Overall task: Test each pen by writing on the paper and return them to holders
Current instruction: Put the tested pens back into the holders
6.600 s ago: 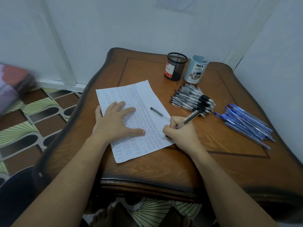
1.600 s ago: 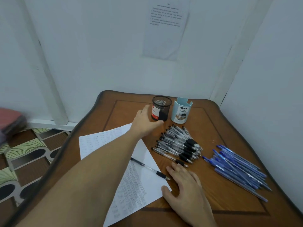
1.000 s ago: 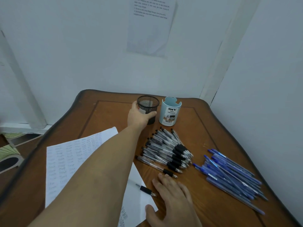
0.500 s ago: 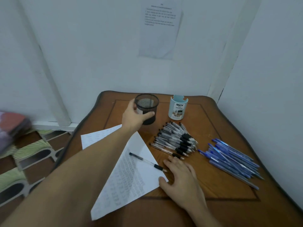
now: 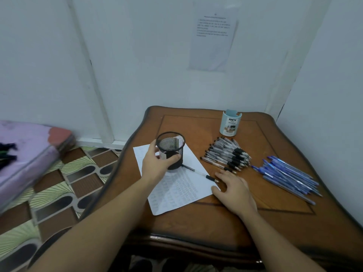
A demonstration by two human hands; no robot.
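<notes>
The black mesh pen holder (image 5: 171, 152), gripped by the left hand (image 5: 157, 165), hides the far end of the black pen (image 5: 198, 173). Writing on the paper (image 5: 182, 190) below that hand and on the wall notice (image 5: 213, 36) is too small to read. Purple bedding (image 5: 25, 160), to the left hand's left, is blurred and cut off by the frame edge.

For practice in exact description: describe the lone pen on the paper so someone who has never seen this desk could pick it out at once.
On the wooden table, find the handwritten white sheet of paper. One pen lies slantwise on it, between the mesh holder in the left hand and the right hand. Unlike the black-gripped pile and the blue pile, it lies alone.
</notes>
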